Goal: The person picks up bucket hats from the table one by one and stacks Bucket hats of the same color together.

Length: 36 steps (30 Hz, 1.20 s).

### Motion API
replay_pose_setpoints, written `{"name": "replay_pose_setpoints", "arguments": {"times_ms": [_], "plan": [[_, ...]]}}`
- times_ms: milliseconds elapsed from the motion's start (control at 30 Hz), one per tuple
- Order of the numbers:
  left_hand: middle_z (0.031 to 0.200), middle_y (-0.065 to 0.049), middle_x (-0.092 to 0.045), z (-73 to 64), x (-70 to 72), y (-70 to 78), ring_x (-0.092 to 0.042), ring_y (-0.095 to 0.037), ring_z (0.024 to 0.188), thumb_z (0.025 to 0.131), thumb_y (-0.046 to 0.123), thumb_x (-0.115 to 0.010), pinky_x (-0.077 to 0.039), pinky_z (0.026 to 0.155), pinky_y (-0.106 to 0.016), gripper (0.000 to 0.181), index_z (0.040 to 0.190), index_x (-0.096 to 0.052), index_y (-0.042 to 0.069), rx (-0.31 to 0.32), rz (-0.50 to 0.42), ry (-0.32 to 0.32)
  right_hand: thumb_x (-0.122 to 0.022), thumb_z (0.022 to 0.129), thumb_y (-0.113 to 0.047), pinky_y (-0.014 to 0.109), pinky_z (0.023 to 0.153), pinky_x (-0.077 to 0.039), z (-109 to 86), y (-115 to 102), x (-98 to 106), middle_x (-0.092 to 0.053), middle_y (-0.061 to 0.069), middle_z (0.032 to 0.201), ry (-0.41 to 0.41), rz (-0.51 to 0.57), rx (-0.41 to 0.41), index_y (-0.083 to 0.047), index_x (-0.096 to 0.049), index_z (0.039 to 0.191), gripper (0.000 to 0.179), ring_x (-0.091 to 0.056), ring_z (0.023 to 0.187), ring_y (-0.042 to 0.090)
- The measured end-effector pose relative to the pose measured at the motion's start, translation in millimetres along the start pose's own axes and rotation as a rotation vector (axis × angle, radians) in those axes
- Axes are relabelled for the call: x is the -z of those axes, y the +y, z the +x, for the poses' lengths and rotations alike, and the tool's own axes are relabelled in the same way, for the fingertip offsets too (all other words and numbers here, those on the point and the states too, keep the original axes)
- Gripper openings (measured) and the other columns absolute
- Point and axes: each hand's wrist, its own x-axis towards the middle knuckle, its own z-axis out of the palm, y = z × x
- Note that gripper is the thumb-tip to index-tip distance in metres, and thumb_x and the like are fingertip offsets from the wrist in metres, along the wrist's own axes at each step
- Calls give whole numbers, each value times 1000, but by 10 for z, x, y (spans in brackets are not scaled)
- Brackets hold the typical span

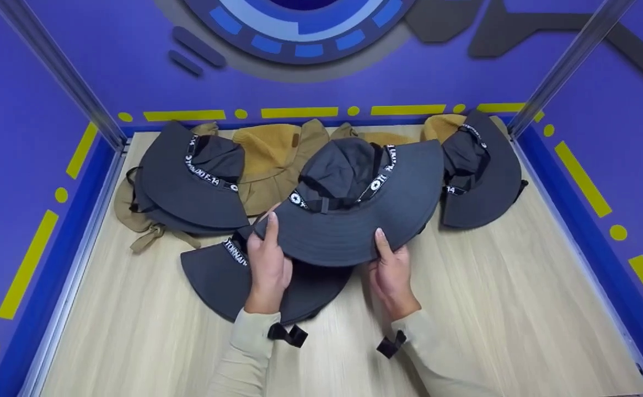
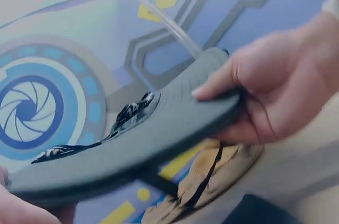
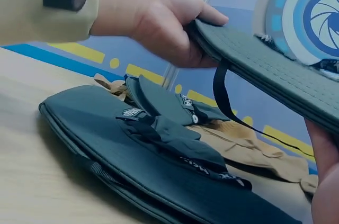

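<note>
A dark grey wide-brimmed sun hat [image 1: 327,237] with a lettered band is held up over the table, its crown toward the back wall. My left hand [image 1: 268,267] pinches the left part of the brim, thumb on top and the other fingers mostly hidden below. On the near right part of the brim, my right hand [image 1: 393,275] holds in the same way. A black chin strap [image 3: 221,91] hangs under the brim in the right wrist view. Below my left hand lies another dark grey sun hat [image 1: 211,281] on the table, partly covered by the hand and the held hat.
Stacked grey hats [image 1: 189,193] lie at the back left, over a tan hat with ties [image 1: 148,234]. A tan and mustard hat [image 1: 269,149] sits at the back middle. Another grey hat [image 1: 487,193] lies back right. Blue panels [image 1: 349,88] wall the wooden table [image 1: 520,309].
</note>
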Motion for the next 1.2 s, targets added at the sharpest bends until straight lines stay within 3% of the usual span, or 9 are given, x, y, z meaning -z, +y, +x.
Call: {"name": "replay_pose_setpoints", "arguments": {"times_ms": [133,233,367,433,633,767,900,967,1200], "plan": [[129,-17,-67,-41,-17,32,-66,-20,115,109,17,-49,-54,101,-33,39,136,-56,-9,-33,69,47,-58,103,-4,30,91,-59,-10,-17,15,-74,4,112,-3,-54,5,-5,-58,127,24,-73,100,15],[125,-16,-68,-37,4,77,-66,-18,115,108,13,-50,-52,103,-31,36,133,-57,-11,-82,110,37,-62,100,-1,29,96,-57,8,-46,45,-72,4,117,-11,-166,-23,-3,-55,133,34,-71,106,14],[125,-15,-70,3,64,202,-65,-20,119,107,9,-51,-50,107,-32,33,129,-60,-14,-190,211,-74,-68,96,-4,28,109,-48,47,-113,118,-64,3,134,-33,-354,-118,-6,-48,146,53,-63,122,12],[123,-12,-72,19,101,282,-66,-20,118,106,9,-54,-51,105,-31,31,127,-64,-11,-244,288,-130,-69,97,-8,27,114,-42,77,-156,160,-59,2,141,-56,-383,-161,-7,-43,151,60,-57,128,10],[117,-4,-74,-8,200,509,-68,-18,111,105,14,-58,-55,96,-28,27,121,-70,-4,-328,425,-231,-61,103,-17,29,114,-40,189,-310,244,-62,-1,136,-92,-201,-177,-6,-34,155,60,-57,127,12],[116,-1,-74,-25,236,615,-69,-15,106,105,14,-57,-57,91,-26,27,120,-71,-3,-348,465,-275,-56,106,-27,30,111,-42,282,-464,281,-57,-3,140,-105,-170,-138,-12,-26,159,63,-55,126,13],[114,-1,-76,-10,260,699,-70,-15,102,105,13,-57,-57,89,-26,26,119,-71,-3,-371,478,-318,-52,107,-34,32,118,-30,439,-640,304,-40,-3,155,-157,-152,-108,-17,-21,162,65,-40,140,12],[113,-2,-76,6,274,736,-71,-15,100,105,12,-57,-57,89,-27,25,118,-71,-5,-380,479,-332,-51,107,-35,34,117,-30,526,-725,298,-40,-2,155,-181,-148,-110,-16,-24,160,62,-40,140,13],[111,-4,-75,56,351,887,-69,-15,99,104,13,-57,-57,88,-26,26,118,-71,-5,-387,486,-304,-53,107,-28,30,91,-55,726,-920,211,-63,-2,134,-317,-107,-263,-22,-35,151,47,-65,112,14]]}}
